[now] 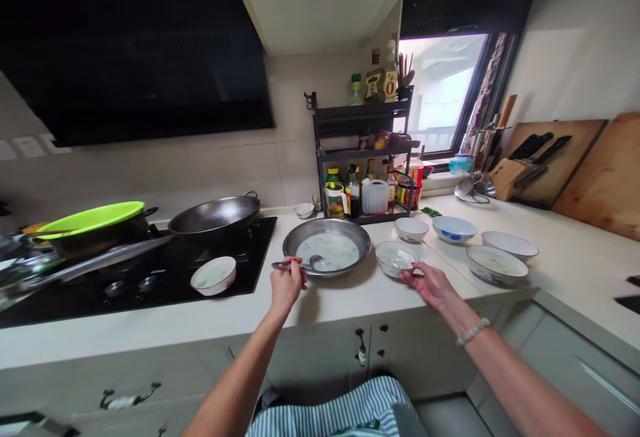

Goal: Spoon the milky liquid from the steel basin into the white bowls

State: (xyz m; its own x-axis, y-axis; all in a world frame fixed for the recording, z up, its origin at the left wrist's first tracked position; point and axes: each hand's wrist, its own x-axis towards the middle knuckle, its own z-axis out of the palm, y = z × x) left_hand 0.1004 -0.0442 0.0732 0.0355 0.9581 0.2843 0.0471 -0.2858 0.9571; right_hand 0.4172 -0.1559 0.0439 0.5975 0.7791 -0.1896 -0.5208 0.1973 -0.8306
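A wide metal basin [363, 250] of white soup with green bits stands on the counter before me. My left hand [287, 283] is closed round the handle of a ladle [317, 263], whose scoop rests in the soup near the basin's front rim. To the right, my right hand [431, 285] grips the right edge of a small white bowl [385, 265]. That bowl has a little pale liquid at its bottom and seems slightly tilted. Just behind it sits another small bowl [411, 229].
A filled bowl [214, 277] stands on the stove's right edge, before a wok [215, 217]. Rightward are a filled bowl [497, 265], a white bowl [510, 244] and a blue-patterned bowl [454, 229]. A spice rack [363, 153] rises behind; a knife block [507, 177] stands at right.
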